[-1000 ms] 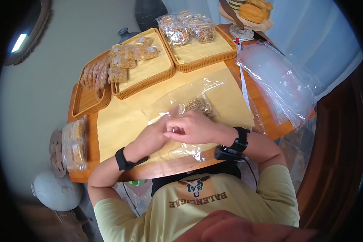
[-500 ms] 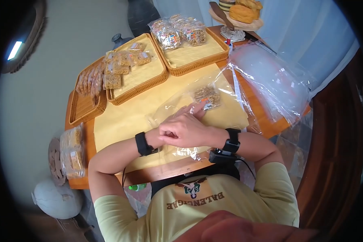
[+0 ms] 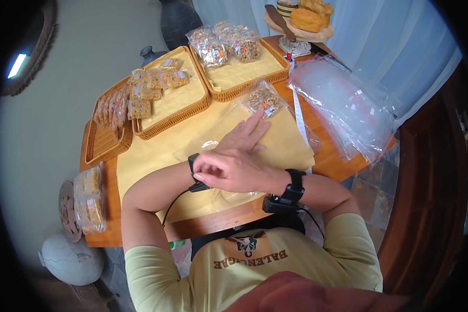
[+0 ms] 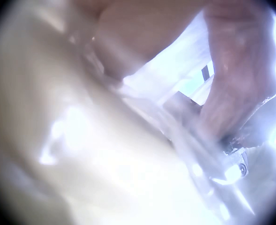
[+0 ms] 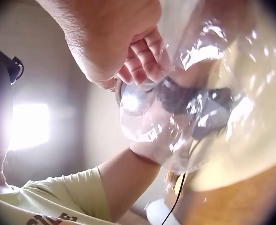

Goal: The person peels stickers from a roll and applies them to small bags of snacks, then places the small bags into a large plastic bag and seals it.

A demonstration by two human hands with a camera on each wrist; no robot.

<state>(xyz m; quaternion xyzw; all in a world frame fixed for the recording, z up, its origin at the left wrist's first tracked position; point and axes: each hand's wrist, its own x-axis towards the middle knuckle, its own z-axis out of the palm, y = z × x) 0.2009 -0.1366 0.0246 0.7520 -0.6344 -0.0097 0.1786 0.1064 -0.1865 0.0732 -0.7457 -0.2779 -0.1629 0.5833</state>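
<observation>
A clear packet of brown nut-like pieces (image 3: pixel 261 99), with an orange-and-white label, lies on the yellow sheet just in front of the trays. My left hand (image 3: pixel 240 136) reaches forward with straight fingers, its fingertips at the packet's near edge. Thin clear film of a large plastic bag (image 5: pixel 241 115) spreads around the left hand and forearm. Crossing over the left wrist, my right hand (image 3: pixel 234 169) has curled fingers and pinches the bag's edge. In the right wrist view, the film hangs beside those curled fingers (image 5: pixel 145 58). Blur fills much of the left wrist view.
Wicker trays (image 3: pixel 179 115) with wrapped snacks stand along the back and left. Flat clear bags (image 3: pixel 343 104) lie at the right, by a white tape strip (image 3: pixel 299 117). Two wrapped packs (image 3: pixel 90 200) sit at the left edge. A cake stand (image 3: pixel 296 47) is at the back right.
The left hand has slid forward beneath the right, its fingers straightening. The nut packet has moved away from the body toward the trays. My right hand stays near the same place, holding the bag.
</observation>
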